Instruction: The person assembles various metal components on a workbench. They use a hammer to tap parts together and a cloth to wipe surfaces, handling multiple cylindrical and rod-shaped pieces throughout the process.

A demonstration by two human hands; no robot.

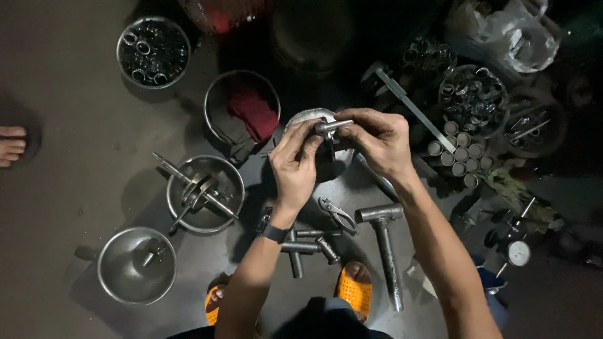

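Both my hands meet over a small steel bowl (306,117) at the centre of the floor. My left hand (295,164) pinches a short grey metal pin (331,126) from the left, thumb and forefinger around its thick end. My right hand (377,139) grips the same pin from the right, fingers curled over its tip. The pin lies roughly level, just above the bowl. A dark watch is on my left wrist.
Steel bowls lie around: one with bearings (152,51), one with a red rag (242,107), one with a crankshaft (204,193), one with a small part (136,265). Pliers (337,215), a hammer-like tool (384,242), metal sleeves (457,157) and a dial gauge (517,252) lie near. Another person's foot (11,144) shows at left.
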